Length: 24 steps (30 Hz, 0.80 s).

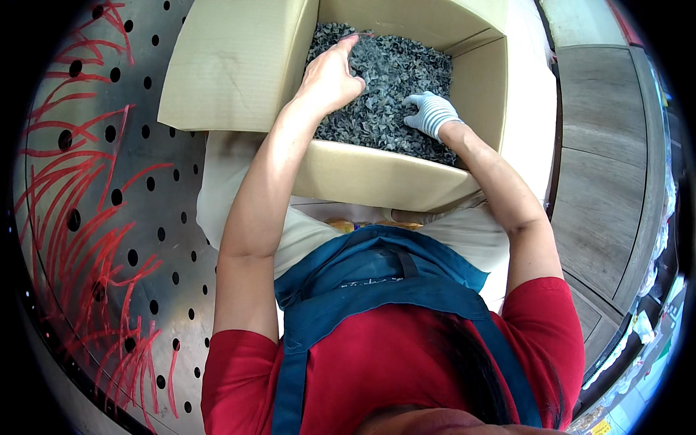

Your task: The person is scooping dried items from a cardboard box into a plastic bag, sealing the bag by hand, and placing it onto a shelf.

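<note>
A cardboard box (380, 174) stands before me with its flaps folded out, holding a heap of dark, curled dried flakes (389, 79), which look like dried black fungus. My bare left hand (331, 73) reaches over the box's left side, index finger stretched toward the far left of the heap and thumb apart. A thin red strip (368, 35) shows at that fingertip; whether it is gripped is unclear, as the other fingers are hidden. On my right hand (432, 113) is a white glove with grey-blue stripes. Its fingers are spread on the flakes near the right wall.
To the left is a metal surface with round holes (163, 217), strewn with several red strips (103, 234). A grey wood-look panel (601, 157) lies along the right. My legs (462, 228) flank the near side of the box, below its front flap.
</note>
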Available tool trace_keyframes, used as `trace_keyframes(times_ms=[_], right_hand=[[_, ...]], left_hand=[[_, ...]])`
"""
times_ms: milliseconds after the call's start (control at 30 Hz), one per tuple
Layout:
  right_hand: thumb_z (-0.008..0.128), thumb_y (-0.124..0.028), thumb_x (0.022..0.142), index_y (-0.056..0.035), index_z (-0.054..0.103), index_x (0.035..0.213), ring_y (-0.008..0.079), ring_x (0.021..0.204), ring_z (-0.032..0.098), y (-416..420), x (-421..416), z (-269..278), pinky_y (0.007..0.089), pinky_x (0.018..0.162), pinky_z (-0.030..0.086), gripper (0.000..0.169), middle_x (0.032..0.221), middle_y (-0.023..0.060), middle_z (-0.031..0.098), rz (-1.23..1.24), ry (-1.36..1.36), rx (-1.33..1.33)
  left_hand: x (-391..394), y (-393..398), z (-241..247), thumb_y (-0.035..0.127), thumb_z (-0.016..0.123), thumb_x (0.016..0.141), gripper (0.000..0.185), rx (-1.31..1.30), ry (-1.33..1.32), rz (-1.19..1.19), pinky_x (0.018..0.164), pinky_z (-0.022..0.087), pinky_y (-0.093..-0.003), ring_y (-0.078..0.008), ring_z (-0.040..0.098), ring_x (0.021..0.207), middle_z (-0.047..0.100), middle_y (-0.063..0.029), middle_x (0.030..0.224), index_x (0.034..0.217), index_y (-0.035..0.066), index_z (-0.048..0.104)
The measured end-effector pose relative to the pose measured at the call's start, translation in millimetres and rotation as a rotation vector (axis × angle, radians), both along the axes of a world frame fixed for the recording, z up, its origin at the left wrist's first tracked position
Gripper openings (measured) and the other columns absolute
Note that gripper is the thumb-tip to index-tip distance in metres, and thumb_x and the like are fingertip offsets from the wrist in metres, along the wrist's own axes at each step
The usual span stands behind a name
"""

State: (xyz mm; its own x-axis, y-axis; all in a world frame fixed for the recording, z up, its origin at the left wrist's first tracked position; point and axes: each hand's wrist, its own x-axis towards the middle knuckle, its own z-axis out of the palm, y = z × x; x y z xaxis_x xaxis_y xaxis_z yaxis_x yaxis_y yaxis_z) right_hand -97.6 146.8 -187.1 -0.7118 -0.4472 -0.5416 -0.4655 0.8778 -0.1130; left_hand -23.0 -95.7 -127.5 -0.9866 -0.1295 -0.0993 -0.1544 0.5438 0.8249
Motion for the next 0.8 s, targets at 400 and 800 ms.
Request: trace_keyframes(times_ms=[400, 800], right_hand=[[0.075, -0.026, 0.082, -0.0190, 0.067, 0.112, 0.0089, 0.073, 0.065, -20, -10, 70, 0.0268, 0.061, 0.050, 0.032, 0.095, -0.0017, 0.070, -0.669, -0.535, -0.541], [0.067, -0.035, 0.088, -0.0124, 0.066, 0.106, 0.0170, 0.084, 0.066, -104, -16, 88, 0.0336, 0.071, 0.057, 0.030, 0.103, 0.0043, 0.067, -0.899, -0.930, -0.994]], left_hand=[[-1, -3, -13, 0.007, 0.066, 0.068, 0.077, -0.038, 0.032, 0.012, 0.079, 0.049, -0.0345, -0.0225, 0.063, 0.082, 0.060, -0.0105, 0.082, 0.142, 0.004, 0.043], [-3, 2, -5, 0.009, 0.068, 0.070, 0.076, 0.040, -0.034, -0.037, 0.098, 0.047, -0.0384, -0.0336, 0.061, 0.111, 0.063, -0.0219, 0.114, 0.140, 0.000, 0.041]])
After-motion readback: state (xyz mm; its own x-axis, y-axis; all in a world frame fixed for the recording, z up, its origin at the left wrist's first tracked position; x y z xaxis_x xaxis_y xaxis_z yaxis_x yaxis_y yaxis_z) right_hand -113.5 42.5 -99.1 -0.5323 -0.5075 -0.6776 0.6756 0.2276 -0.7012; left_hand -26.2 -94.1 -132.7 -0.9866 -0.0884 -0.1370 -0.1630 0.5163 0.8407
